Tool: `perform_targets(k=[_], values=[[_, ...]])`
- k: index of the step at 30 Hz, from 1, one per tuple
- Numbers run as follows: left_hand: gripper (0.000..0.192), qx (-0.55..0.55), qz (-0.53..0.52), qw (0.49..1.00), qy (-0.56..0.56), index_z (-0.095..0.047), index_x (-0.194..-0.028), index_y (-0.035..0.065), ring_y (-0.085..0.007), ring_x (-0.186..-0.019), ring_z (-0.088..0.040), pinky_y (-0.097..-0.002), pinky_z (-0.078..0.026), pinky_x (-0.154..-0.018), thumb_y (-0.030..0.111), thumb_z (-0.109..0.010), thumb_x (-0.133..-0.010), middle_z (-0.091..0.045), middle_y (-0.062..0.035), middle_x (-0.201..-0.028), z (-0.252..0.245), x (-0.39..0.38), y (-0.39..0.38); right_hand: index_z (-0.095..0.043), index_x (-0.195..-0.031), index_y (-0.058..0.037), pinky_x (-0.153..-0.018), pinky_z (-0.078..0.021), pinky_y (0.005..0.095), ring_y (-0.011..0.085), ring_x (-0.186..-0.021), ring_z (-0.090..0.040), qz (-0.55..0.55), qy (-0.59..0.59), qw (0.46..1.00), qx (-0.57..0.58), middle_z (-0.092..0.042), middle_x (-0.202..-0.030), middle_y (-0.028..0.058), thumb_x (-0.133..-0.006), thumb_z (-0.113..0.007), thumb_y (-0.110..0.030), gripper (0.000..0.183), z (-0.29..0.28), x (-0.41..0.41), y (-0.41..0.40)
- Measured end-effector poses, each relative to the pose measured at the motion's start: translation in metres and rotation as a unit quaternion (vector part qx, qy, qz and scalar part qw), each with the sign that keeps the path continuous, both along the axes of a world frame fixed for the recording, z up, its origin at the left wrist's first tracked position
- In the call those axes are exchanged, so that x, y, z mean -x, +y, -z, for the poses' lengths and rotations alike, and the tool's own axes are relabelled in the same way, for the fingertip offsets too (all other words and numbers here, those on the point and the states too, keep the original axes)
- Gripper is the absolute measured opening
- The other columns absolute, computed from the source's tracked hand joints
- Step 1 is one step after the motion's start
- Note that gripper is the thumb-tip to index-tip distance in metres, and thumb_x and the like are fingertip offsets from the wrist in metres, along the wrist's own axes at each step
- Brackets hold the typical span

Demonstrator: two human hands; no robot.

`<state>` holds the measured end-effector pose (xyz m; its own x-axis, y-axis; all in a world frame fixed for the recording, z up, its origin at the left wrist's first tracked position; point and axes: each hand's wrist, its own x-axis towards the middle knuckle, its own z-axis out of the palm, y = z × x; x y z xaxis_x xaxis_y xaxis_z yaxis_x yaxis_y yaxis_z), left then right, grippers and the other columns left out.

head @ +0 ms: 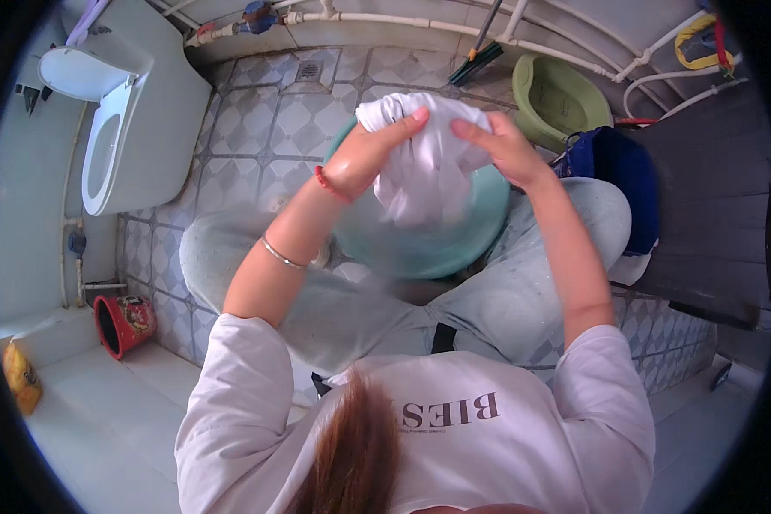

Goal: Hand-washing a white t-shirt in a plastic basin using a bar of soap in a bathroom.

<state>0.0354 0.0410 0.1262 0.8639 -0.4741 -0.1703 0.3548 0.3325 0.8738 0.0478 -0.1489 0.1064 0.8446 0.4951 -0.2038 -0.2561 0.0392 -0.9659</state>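
Observation:
A bunched white cloth (424, 160), perhaps a garment, hangs between my two hands above a teal plastic basin (417, 254). My left hand (376, 144) grips its left side, thumb pressed on top of the fabric. On the opposite side, my right hand (504, 148) holds the cloth with thumb and fingers. The fingers of both hands are partly hidden by the folds. Whether the cloth's lower end touches anything in the basin I cannot tell, as that area is blurred. The basin stands between my knees, in front of me.
A white toilet (106, 151) with raised lid is at the left, a red bucket (125, 324) below it. Right of the basin are a green tub (559, 103) and a dark blue container (623, 186). A floor squeegee (475, 63) leans near pipes (385, 20) along the far wall.

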Motion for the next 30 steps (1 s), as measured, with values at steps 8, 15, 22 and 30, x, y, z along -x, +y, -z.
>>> perform_targets(k=[8,15,22,30], values=[[0.032,-0.133,-0.039,0.99,-0.036,-0.048,-0.096,0.0028,-0.009,-0.079,-0.048,-0.0228,-0.039,-0.069,0.024,-0.055,-0.073,-0.052,-0.0012,-0.087,-0.012,-0.001,0.009,-0.053,-0.086,-0.001,-0.063,-0.037,0.0188,0.0051,-0.07,-0.047,0.214,-0.119,0.964,-0.103,-0.053,-0.077,-0.0001,-0.078,-0.048,-0.02,0.021,-0.012,0.016,0.004],[0.028,-0.066,-0.039,0.997,0.006,-0.05,-0.092,0.005,-0.0089,-0.077,-0.048,-0.0226,-0.039,-0.067,0.026,-0.054,-0.074,-0.053,-0.0009,-0.084,-0.009,0.003,0.005,-0.054,-0.084,-0.0005,-0.059,-0.0363,0.0169,0.0034,-0.066,-0.046,0.219,-0.097,0.962,-0.134,-0.053,-0.075,-0.0006,-0.077,-0.05,-0.019,0.02,-0.017,0.02,0.008],[0.034,0.015,-0.016,0.997,0.068,-0.045,-0.1,0.0047,-0.0121,-0.083,-0.049,-0.0254,-0.04,-0.072,0.026,-0.052,-0.075,-0.052,-0.0035,-0.091,-0.015,0.01,0.006,-0.053,-0.085,0.0001,-0.062,-0.0377,0.0181,0.0055,-0.071,-0.048,0.246,-0.141,0.957,-0.06,-0.053,-0.079,0.0016,-0.071,-0.058,-0.016,0.022,-0.026,0.019,0.005],[0.03,0.074,-0.023,0.989,0.123,-0.046,-0.098,0.0038,-0.0138,-0.083,-0.05,-0.0268,-0.041,-0.072,0.024,-0.051,-0.076,-0.052,-0.0049,-0.091,-0.011,0.009,0.006,-0.057,-0.081,-0.0092,-0.076,-0.036,0.0301,0.0187,-0.084,-0.046,0.242,-0.603,0.736,0.189,-0.052,-0.085,0.0037,-0.056,-0.066,-0.012,0.027,-0.038,0.014,0.0]])
